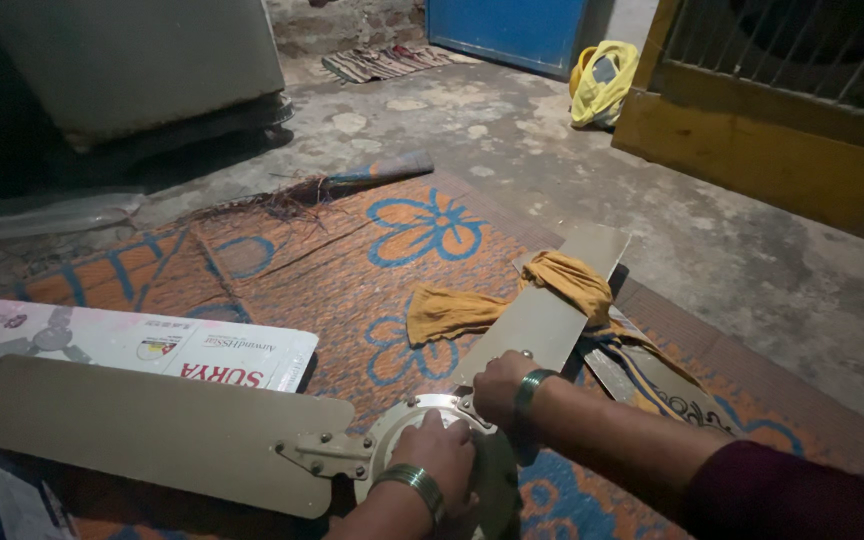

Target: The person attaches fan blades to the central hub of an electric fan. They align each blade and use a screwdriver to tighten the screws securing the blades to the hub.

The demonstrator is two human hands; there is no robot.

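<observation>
Orange and blue, the woven floor mat with its flower pattern lies under everything I am working on, and I place the rest by the round pale metal fan motor hub sitting near its front edge.

The long beige metal fan blade stretches away to the left of the hub, and its bracket with small screws meets the hub's rim, so I judge that blade already fixed on. A second beige blade runs up and to the right from the hub, with a mustard-yellow cloth draped across its middle. Its inner end sits at the hub's edge under my fingers; I cannot tell whether its screws are in, so I judge this joint to be the one in hand. A further flat piece lies just right of that blade, apart from the hub, seemingly not yet mounted.

Beyond the left blade lies a long white printed cardboard box.

My left hand rests flat on top of the hub, fingers curled down over it. My right hand is closed at the hub's upper right rim, pinching at the second blade's root; whether it grips a screw I cannot tell.
</observation>
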